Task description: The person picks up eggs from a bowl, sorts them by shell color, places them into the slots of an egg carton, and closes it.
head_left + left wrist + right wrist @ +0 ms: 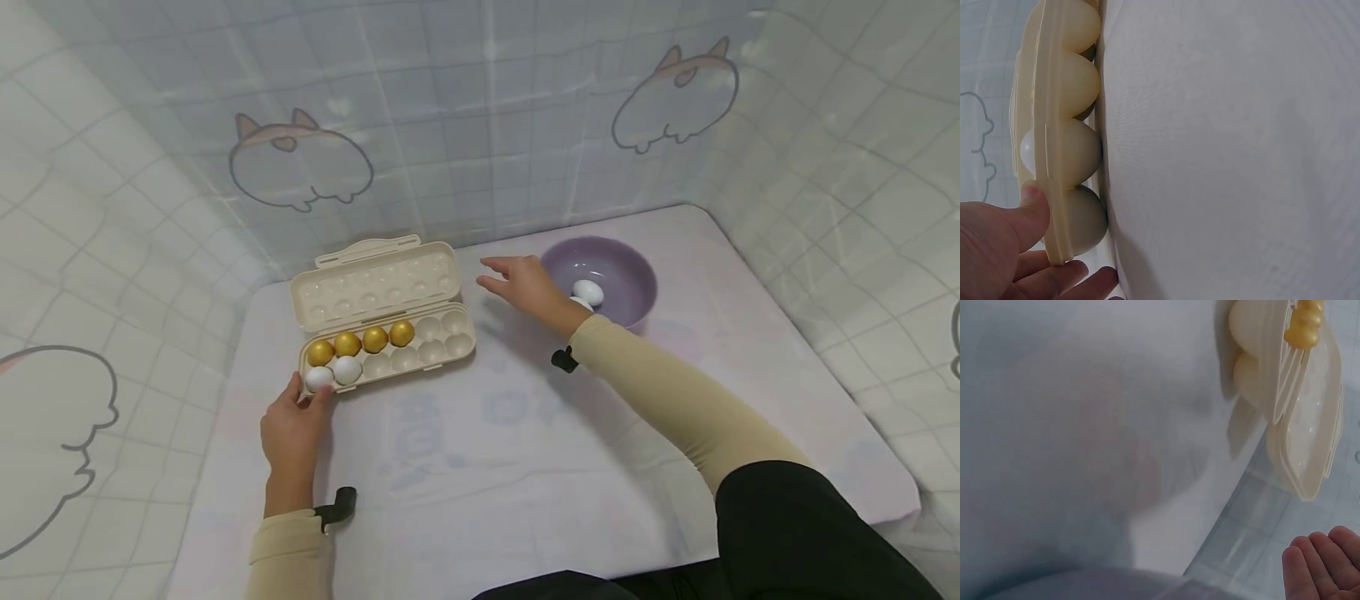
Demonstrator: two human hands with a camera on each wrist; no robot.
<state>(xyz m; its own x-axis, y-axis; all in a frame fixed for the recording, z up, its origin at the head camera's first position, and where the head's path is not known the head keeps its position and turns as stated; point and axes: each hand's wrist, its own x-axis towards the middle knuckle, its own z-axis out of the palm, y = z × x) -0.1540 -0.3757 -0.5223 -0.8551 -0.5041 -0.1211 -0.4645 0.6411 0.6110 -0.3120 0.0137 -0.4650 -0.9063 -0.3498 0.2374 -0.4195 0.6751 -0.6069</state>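
A cream plastic egg carton (431, 352) lies with its lid (378, 287) folded back. Its back row holds several gold eggs (375, 339) at the left; two white eggs (347, 370) sit at the front left. My left hand (294, 429) grips the carton's left end, thumb on the front rim and fingers around the end, as the left wrist view also shows. Between carton and bowl hovers my right hand (531, 287), fingers extended and holding nothing. Two white eggs (588, 292) are in the purple bowl (647, 279), one partly hidden by the right forearm.
A pale printed cloth covers the table (480, 467). Behind and beside it hang tiled-pattern curtains (465, 125) with corgi drawings. The bowl stands near the table's back right, and the carton's lid lies near the back edge.
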